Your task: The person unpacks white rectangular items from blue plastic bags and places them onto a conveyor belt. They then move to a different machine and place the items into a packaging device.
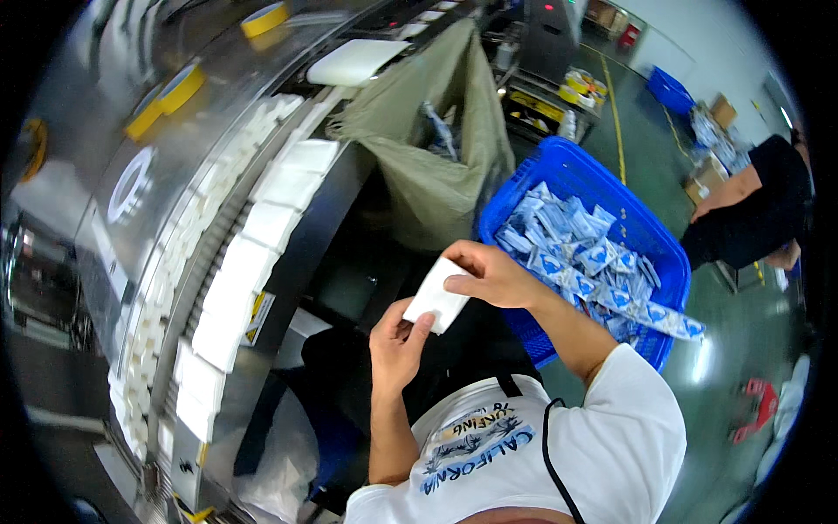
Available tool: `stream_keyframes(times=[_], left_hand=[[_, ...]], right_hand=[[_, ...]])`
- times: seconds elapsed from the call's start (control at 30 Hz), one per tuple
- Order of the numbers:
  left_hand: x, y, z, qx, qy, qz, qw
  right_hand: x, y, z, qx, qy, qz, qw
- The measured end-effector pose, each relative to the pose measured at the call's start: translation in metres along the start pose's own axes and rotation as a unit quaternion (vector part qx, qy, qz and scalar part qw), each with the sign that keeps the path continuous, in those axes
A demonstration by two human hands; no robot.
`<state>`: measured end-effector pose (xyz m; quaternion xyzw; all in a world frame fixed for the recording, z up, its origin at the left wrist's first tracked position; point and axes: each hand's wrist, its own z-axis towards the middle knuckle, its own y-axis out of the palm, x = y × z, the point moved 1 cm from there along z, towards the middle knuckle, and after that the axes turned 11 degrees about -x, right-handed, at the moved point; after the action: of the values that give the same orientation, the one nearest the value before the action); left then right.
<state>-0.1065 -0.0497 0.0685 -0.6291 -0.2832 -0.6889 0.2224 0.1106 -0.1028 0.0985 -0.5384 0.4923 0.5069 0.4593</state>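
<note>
Two hands grip one white packet (436, 297) at chest height: left hand (397, 345) pinches its lower edge, right hand (493, 275) clamps the top. Beside them, a blue basket (567, 162) already holds dozens of blue-and-white sachets; many more white packets (262, 231) line the conveyor, unhandled.

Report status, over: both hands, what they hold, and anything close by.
Left hand and right hand: both in a grip on one white pad, held in the air. Blue crate of blue-white sachets right; line of white pads left. Nothing between.
</note>
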Motion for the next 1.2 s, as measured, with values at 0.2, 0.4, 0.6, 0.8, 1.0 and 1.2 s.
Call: stream_keyframes(times=[0.2, 0.4, 0.6, 0.8, 1.0, 1.2], left_hand=[[0.003, -0.021, -0.014, -0.021, 0.006, 0.073, 0.997], [0.007, -0.06, -0.042, 0.052, 0.005, 0.027, 0.998], [-0.012, -0.096, -0.067, 0.102, 0.113, -0.144, 0.978], [-0.109, -0.112, -0.09, 0.286, -0.003, -0.035, 0.958], [-0.15, -0.099, -0.093, 0.289, -0.071, 0.065, 0.952], [-0.149, -0.1, -0.092, 0.232, -0.09, 0.199, 0.948]], right_hand=[[0.011, 0.018, 0.014, 0.046, 0.021, -0.063, 0.997], [-0.009, 0.048, 0.055, -0.101, 0.031, -0.02, 0.994], [-0.045, 0.059, 0.121, -0.189, 0.014, -0.036, 0.981], [-0.133, 0.084, 0.241, -0.091, -0.023, -0.136, 0.986], [-0.121, 0.171, 0.357, -0.215, -0.043, -0.209, 0.953], [-0.099, 0.13, 0.439, -0.083, -0.195, -0.622, 0.754]])
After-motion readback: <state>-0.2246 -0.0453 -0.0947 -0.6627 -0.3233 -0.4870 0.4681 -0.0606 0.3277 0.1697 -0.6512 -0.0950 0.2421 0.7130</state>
